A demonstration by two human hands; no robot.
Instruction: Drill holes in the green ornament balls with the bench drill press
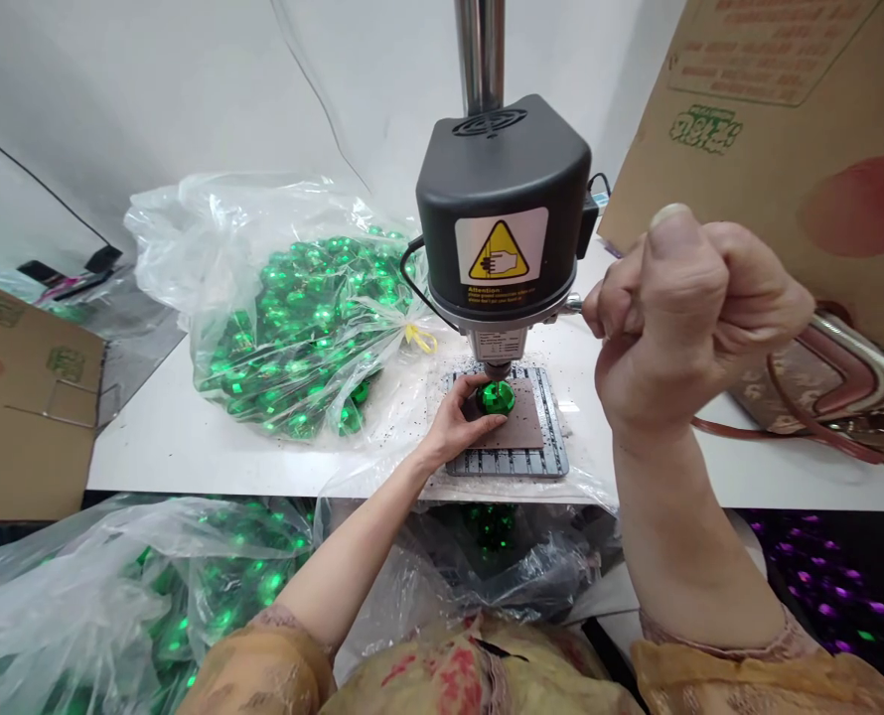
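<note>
A green ball (499, 399) is being held between the thumb and fingers of the left hand (455, 419), on a brown board (525, 429) directly under the drill (506, 199). The board is being supported by a ridged metal base (555, 461). The drill's handle (574, 305) is being gripped by the right hand (684, 308), closed in a fist. Many more balls (300, 343) are being held in a clear bag (181, 243) on the table (144, 452).

Black boxy machine head (502, 189) overhangs grey slotted metal plate (556, 442).
Bulging clear plastic bag (185, 238) blocks the left; white tabletop (755, 479) leaves passage right.
</note>
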